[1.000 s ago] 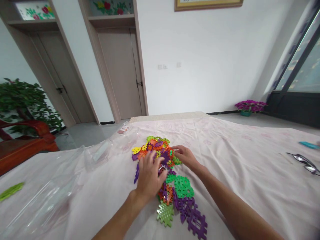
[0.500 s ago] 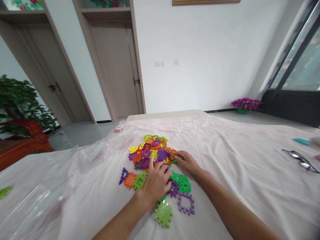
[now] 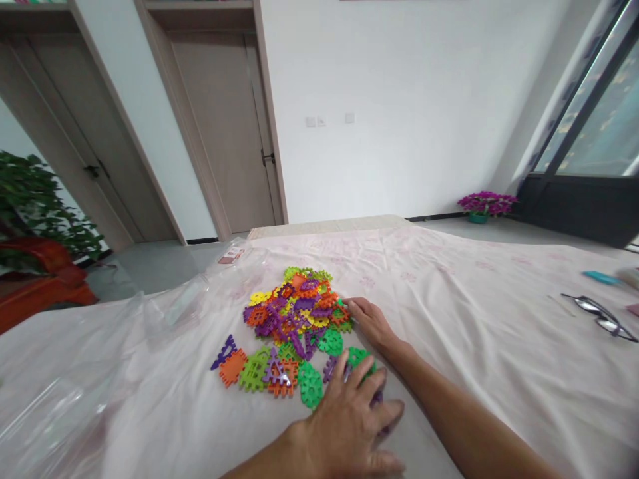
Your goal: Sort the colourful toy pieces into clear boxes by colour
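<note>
A heap of plastic interlocking puzzle pieces (image 3: pixel 294 303) in purple, orange, yellow and green lies on the cloth before me. My left hand (image 3: pixel 349 412) is open, palm down with fingers spread, over a few pieces at the near right; it partly covers a purple piece and a green one. Just left of it lies a green oval piece (image 3: pixel 310 384). Farther left, an orange square piece (image 3: pixel 232 367) and a dark purple triangle (image 3: pixel 224 352) lie flat. My right hand (image 3: pixel 372 322) rests on its side at the heap's right edge, fingers stretched toward the green pieces, gripping nothing visible.
Clear plastic packaging (image 3: pixel 60 406) spreads over the left side of the pale patterned cloth (image 3: pixel 479 346). Eyeglasses (image 3: pixel 599 316) and a blue object (image 3: pixel 602 277) lie at the far right. A red wooden armrest (image 3: pixel 44 273) stands beyond the left edge.
My left hand has moved from the front of the heap toward me and right, with its fingers spread wider. Several front pieces have shifted left or nearer. My right hand stays beside the heap.
</note>
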A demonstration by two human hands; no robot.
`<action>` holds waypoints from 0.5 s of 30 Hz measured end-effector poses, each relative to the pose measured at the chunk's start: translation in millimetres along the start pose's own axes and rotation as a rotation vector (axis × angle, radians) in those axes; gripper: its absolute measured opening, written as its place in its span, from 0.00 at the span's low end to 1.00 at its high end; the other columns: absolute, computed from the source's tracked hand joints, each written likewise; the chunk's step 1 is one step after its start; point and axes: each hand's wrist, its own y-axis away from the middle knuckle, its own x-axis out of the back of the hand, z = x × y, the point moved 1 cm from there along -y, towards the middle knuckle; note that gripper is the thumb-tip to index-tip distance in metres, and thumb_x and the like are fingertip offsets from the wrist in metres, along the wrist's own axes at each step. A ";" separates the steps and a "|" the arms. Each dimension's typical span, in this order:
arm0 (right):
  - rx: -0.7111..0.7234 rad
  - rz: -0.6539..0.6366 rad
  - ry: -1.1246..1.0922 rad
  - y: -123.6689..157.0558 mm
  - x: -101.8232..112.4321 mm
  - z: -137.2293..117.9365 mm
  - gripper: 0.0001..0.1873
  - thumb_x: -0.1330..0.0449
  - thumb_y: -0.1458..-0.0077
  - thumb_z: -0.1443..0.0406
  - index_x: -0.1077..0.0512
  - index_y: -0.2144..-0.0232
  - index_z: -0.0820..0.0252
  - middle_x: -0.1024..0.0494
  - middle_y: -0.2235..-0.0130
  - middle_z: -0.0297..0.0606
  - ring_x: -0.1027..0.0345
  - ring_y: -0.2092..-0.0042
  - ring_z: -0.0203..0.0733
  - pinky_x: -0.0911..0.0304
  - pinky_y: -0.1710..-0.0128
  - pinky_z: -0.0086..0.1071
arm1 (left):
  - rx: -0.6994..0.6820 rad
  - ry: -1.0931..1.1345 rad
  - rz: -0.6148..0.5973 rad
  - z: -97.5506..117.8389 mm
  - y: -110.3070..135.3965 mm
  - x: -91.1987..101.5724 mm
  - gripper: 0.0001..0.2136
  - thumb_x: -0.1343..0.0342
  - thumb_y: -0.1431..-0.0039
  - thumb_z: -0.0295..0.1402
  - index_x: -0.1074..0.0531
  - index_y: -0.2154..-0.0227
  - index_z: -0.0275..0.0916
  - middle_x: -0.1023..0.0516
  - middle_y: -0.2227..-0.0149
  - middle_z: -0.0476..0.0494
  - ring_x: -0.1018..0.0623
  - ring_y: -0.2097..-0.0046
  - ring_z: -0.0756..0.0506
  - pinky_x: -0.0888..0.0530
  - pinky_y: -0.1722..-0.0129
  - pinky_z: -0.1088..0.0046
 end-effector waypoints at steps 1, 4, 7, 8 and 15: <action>-0.015 -0.003 -0.015 -0.2 0.6 0.3 0.30 0.52 0.40 0.46 0.22 0.58 0.61 0.20 0.57 0.43 0.28 0.53 0.51 0.35 0.49 0.41 | -0.013 -0.011 -0.013 1.0 -2.6 -5.6 0.29 0.51 0.40 0.55 0.37 0.39 0.51 0.36 0.36 0.40 0.41 0.34 0.34 0.51 0.35 0.40; -0.049 -0.013 -0.069 0.0 1.4 0.9 0.27 0.48 0.42 0.48 0.22 0.59 0.62 0.19 0.60 0.42 0.27 0.56 0.50 0.33 0.52 0.40 | 0.081 -0.086 0.010 -12.1 -10.1 -11.1 0.22 0.52 0.36 0.48 0.34 0.42 0.48 0.33 0.38 0.40 0.40 0.35 0.34 0.54 0.36 0.37; -0.049 -0.015 -0.084 2.6 0.8 -0.5 0.24 0.46 0.44 0.49 0.22 0.60 0.62 0.19 0.62 0.42 0.27 0.58 0.49 0.32 0.55 0.39 | 0.262 -0.174 0.069 -37.4 -10.9 -0.4 0.15 0.50 0.36 0.37 0.29 0.49 0.45 0.31 0.40 0.38 0.44 0.33 0.34 0.60 0.35 0.36; -0.045 -0.010 -0.084 3.9 0.6 -1.4 0.24 0.46 0.44 0.50 0.22 0.60 0.62 0.19 0.62 0.41 0.27 0.59 0.49 0.32 0.56 0.39 | 0.320 -0.188 0.090 -46.1 -9.0 5.1 0.14 0.49 0.37 0.34 0.28 0.51 0.44 0.31 0.40 0.38 0.45 0.32 0.33 0.62 0.35 0.35; 0.002 0.153 0.062 -15.2 3.3 0.8 0.22 0.48 0.41 0.52 0.24 0.56 0.60 0.21 0.56 0.44 0.28 0.54 0.48 0.34 0.52 0.39 | 0.633 -0.177 0.184 -108.1 19.6 41.0 0.15 0.51 0.42 0.24 0.26 0.57 0.47 0.26 0.44 0.45 0.34 0.38 0.37 0.63 0.33 0.43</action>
